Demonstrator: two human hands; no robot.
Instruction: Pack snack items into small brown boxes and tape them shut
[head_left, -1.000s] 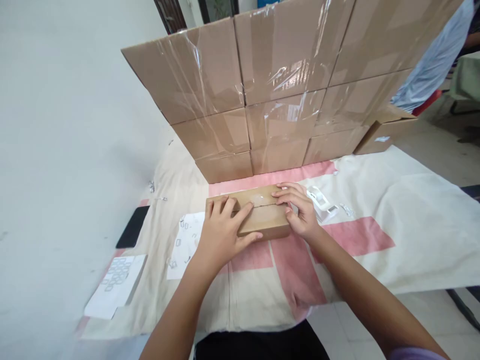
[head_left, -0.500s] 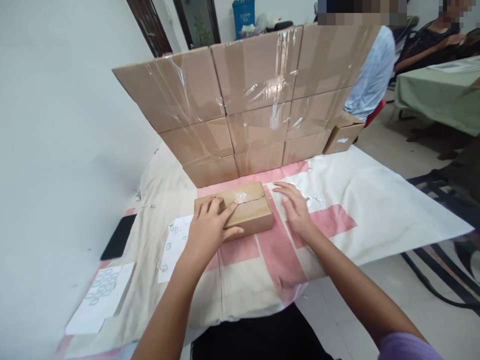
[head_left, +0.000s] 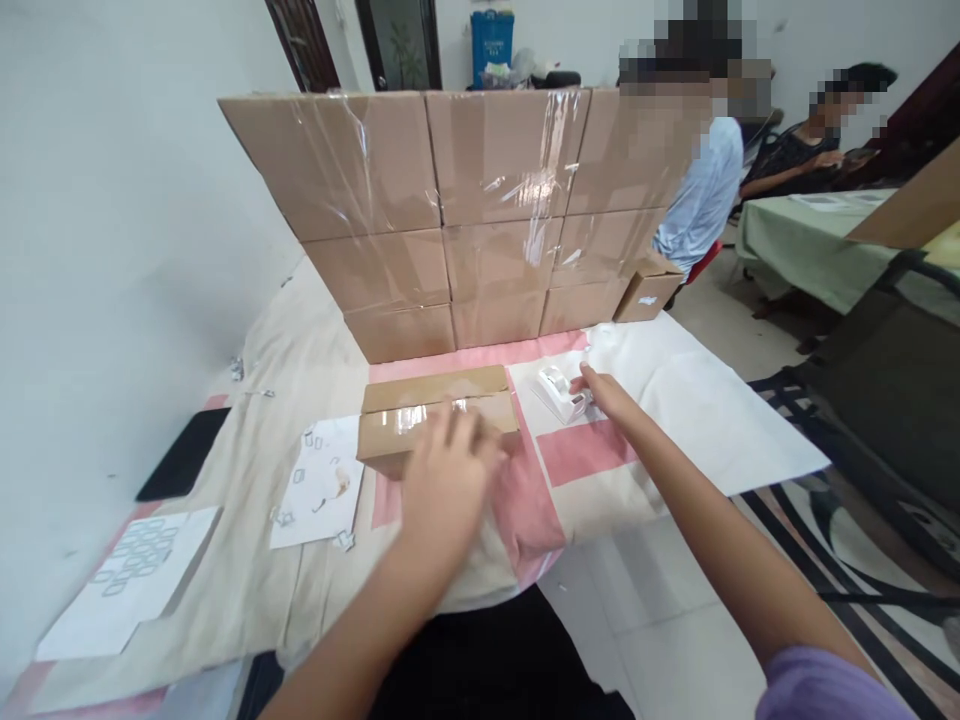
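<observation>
A small closed cardboard box (head_left: 435, 392) lies on the cloth in front of me, with clear tape along its top seam. My left hand (head_left: 450, 470) is over the box's near right part; motion smears its fingers, so whether they touch the box is unclear. To the right of the box is a white tape dispenser (head_left: 561, 398) on the cloth. My right hand (head_left: 606, 396) has its fingers closed on the dispenser's right end, with the far fingers partly hidden.
Behind the box stands a wall of taped cardboard boxes (head_left: 495, 250), with a smaller box (head_left: 649, 290) at its right end. Drawn-on papers (head_left: 322, 500) and a black flat device (head_left: 184, 455) lie left. A person in a light blue shirt (head_left: 697, 190) sits beyond.
My right hand has moved onto the tape dispenser. The left hand has shifted from the box's left part toward its near right. The view has turned slightly and tilted up.
</observation>
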